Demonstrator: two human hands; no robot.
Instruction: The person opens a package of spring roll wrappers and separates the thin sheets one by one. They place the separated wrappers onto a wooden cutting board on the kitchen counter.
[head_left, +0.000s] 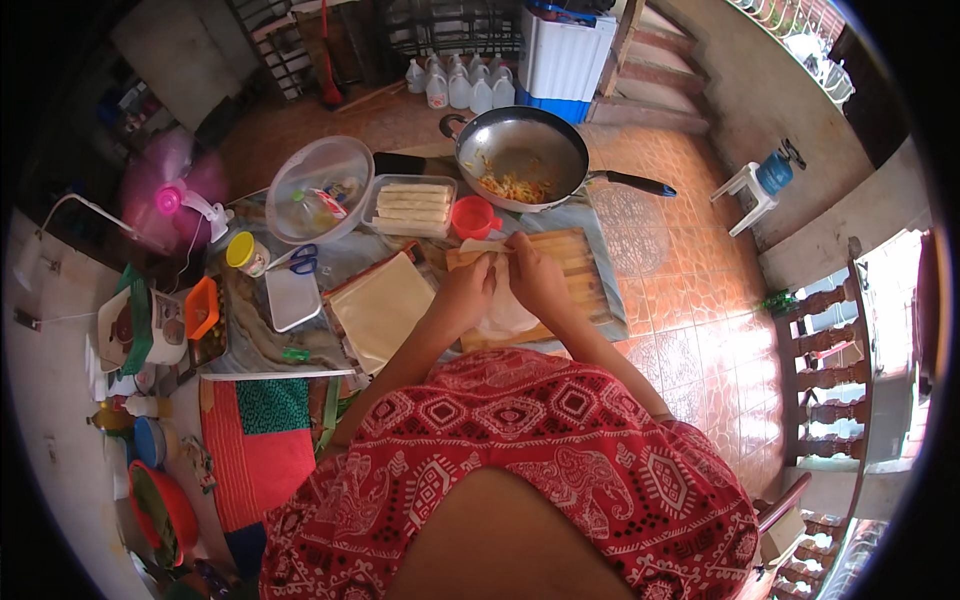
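Note:
Both hands are together over a bamboo cutting board (581, 262). My left hand (469, 289) and my right hand (536, 274) pinch a thin, pale spring roll wrapper (508, 315) between their fingers. Its far end (480, 246) looks folded or rolled over; whether filling is inside is hidden by my fingers. The near part of the sheet lies on the board. Left of my left hand is a stack of square wrappers (386, 307). Beyond the hands stand a red plastic cup (473, 218) and a clear container with several finished rolls (412, 208).
A wok (525, 150) with shredded vegetable filling (514, 186) stands at the back, handle jutting right. A large clear bowl (281, 191) holds packets. Blue-handled scissors (303, 259) rest by a white tray (292, 300), near a yellow-lidded tub (247, 253). A pink fan (171, 196) spins at left.

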